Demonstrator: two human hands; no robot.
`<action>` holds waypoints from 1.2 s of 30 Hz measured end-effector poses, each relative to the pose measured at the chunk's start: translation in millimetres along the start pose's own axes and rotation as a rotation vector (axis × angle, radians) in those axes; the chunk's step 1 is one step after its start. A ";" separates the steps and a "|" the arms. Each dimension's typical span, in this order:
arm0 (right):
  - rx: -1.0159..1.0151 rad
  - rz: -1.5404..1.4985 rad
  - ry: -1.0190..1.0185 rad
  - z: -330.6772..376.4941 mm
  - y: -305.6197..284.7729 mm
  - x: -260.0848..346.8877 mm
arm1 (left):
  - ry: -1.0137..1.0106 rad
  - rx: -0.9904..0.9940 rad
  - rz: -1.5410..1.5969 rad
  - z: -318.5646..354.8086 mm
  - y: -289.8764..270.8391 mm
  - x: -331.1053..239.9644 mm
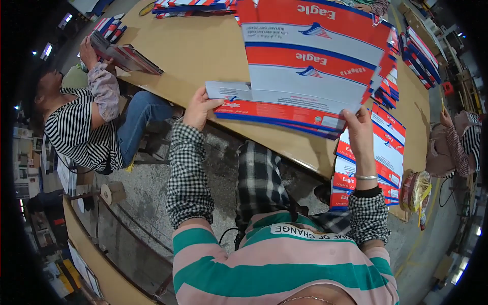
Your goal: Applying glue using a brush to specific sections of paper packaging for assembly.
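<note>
A stack of flat red, white and blue printed carton sheets lies at the near edge of a brown table. My left hand grips the stack's left end, thumb on top. My right hand holds its right corner; a bangle sits on that wrist. More of the same sheets fan out across the table behind the held stack. Both my forearms wear checked sleeve covers.
A person in a striped top sits at the left, holding folded sheets. Another person sits at the right. Further stacks of sheets lie by my right arm and along the far table edge. A tape roll hangs at the right.
</note>
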State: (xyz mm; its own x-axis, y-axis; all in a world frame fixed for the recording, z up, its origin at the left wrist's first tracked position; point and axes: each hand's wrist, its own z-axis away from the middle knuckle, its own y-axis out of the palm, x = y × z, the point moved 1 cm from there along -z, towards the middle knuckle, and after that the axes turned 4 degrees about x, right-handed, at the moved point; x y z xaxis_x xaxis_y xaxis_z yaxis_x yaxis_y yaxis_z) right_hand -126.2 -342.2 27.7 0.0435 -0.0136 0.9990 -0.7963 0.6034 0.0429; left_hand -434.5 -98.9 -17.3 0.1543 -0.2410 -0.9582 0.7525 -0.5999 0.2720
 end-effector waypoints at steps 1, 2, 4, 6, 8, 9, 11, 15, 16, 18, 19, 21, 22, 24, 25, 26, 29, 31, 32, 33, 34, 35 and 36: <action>0.006 0.001 0.003 -0.9 -0.5 0.8 | -0.001 -0.007 0.002 -5.7 -3.7 12.6; 0.037 0.033 0.002 -1.3 -0.1 0.6 | -0.039 -0.015 -0.037 -10.4 -7.1 26.5; 0.085 0.220 0.080 2.4 -17.7 -17.2 | -0.087 0.018 -0.169 -15.0 4.2 45.6; 0.244 0.260 0.103 3.8 -35.3 -38.1 | -0.050 -0.063 -0.099 -18.8 23.5 59.9; 0.255 0.240 0.047 6.3 -45.7 -51.5 | 0.010 -0.115 -0.040 -23.5 16.5 80.7; 0.241 0.195 0.103 5.0 -43.5 -50.9 | 0.005 -0.117 -0.037 -23.0 19.8 76.7; 0.266 0.180 0.034 3.4 -43.0 -55.6 | -0.122 -0.099 -0.100 -23.5 27.4 67.7; 0.165 0.163 0.134 -3.1 -25.4 -47.9 | -0.075 -0.096 -0.058 -24.6 28.9 72.7; 0.130 0.121 0.189 -8.7 -29.4 -55.4 | -0.094 -0.108 -0.038 -23.9 33.0 71.5; 0.094 -0.118 0.317 -14.1 -33.8 -71.8 | -0.071 -0.130 -0.063 -27.3 28.9 86.6; 0.088 -0.116 0.312 -17.3 -38.4 -79.6 | -0.042 -0.150 -0.083 -32.3 31.7 89.7; 0.209 0.013 0.247 -22.0 -44.8 -92.5 | -0.015 -0.195 -0.065 -33.8 41.2 96.9; 0.111 0.196 0.215 -16.7 -33.1 -82.6 | 0.007 -0.253 -0.048 -30.6 41.9 99.2; 0.092 0.137 0.184 -8.4 -9.8 -68.2 | 0.097 -0.324 -0.149 -34.8 30.1 112.8; 0.074 0.082 0.149 -5.2 -2.1 -64.1 | 0.189 -0.394 -0.246 -39.8 20.7 123.0; 0.056 0.072 0.158 -2.7 4.1 -64.9 | 0.182 -0.492 -0.444 -46.3 0.9 134.2; 0.000 0.242 0.252 3.0 4.3 -63.4 | -0.058 -0.468 -0.781 -42.9 28.0 67.7; -0.003 0.162 0.239 6.2 25.7 -57.1 | 0.011 -0.448 -0.739 -49.1 -8.3 73.9; -0.024 0.093 0.225 6.7 30.8 -58.9 | -0.148 -0.370 -0.961 -53.8 -5.4 58.1; -0.059 0.123 0.315 7.4 35.0 -64.7 | -0.301 -0.288 -1.179 -57.1 -4.0 46.4; -0.048 0.125 0.356 8.2 43.7 -74.1 | -0.304 -0.292 -1.188 -60.2 -27.8 53.0; -0.037 0.129 0.398 10.1 53.7 -80.3 | -0.355 -0.380 -1.118 -69.1 -61.6 70.0; -0.071 0.107 0.288 17.6 67.9 -61.7 | -0.401 -0.447 -1.041 -74.5 -59.5 68.7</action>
State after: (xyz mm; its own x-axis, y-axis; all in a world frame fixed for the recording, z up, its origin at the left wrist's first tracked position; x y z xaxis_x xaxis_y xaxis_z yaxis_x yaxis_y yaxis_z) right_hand -193.6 -314.4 -30.7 0.1392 0.2735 0.9517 -0.7619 0.6435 -0.0735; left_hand -421.0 -23.0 -106.0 -0.8100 -0.0661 -0.5827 0.5658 -0.3497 -0.7467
